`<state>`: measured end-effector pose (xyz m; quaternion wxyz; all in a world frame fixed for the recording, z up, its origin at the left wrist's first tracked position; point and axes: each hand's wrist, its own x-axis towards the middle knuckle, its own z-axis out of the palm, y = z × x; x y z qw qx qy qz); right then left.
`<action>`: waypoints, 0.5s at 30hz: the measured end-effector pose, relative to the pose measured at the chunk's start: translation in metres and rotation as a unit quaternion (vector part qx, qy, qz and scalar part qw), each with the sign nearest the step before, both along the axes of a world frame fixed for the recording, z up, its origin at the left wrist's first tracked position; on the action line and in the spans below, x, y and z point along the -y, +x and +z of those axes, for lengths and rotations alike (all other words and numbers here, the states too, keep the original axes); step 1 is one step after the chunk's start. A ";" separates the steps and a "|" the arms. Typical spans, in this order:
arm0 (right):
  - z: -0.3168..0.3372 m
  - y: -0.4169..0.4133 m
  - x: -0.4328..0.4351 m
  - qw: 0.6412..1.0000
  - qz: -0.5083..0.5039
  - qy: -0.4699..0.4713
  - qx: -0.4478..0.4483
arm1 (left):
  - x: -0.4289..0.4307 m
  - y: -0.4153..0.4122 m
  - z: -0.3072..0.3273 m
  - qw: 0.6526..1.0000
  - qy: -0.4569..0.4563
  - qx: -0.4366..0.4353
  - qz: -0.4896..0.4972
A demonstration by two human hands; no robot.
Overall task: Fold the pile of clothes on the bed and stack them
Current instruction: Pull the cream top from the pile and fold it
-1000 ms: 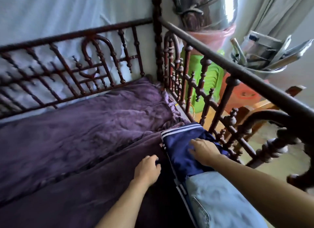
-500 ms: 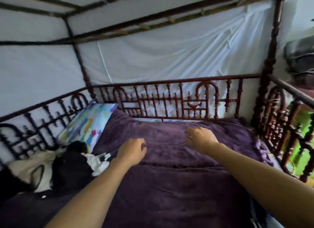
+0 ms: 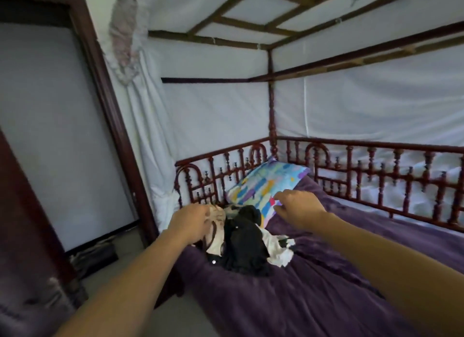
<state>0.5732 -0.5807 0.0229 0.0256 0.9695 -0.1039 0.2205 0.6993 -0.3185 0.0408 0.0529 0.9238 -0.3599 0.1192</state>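
Left hand (image 3: pixel 190 220) and right hand (image 3: pixel 300 207) held well apart over the head end of the bed (image 3: pixel 313 301). Left hand: fingers curled on a cream garment (image 3: pixel 216 236) at the left edge of the pile of clothes (image 3: pixel 246 248). Right hand: fingers loosely bent, holding nothing, at the near corner of the patterned pillow (image 3: pixel 266 183); contact with it not discernible. Pile unfolded on the purple blanket (image 3: pixel 381 238), between the hands, just beside the pillow: black garment (image 3: pixel 247 258) in the middle, white garment (image 3: pixel 278 252) to its right. Dark red turned railing (image 3: pixel 376 171) behind, white netting (image 3: pixel 213 110) beyond.
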 end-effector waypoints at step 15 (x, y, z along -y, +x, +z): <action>-0.047 0.271 -0.062 0.996 0.065 0.029 -0.046 | -0.077 0.236 -0.057 0.995 0.011 -0.066 0.071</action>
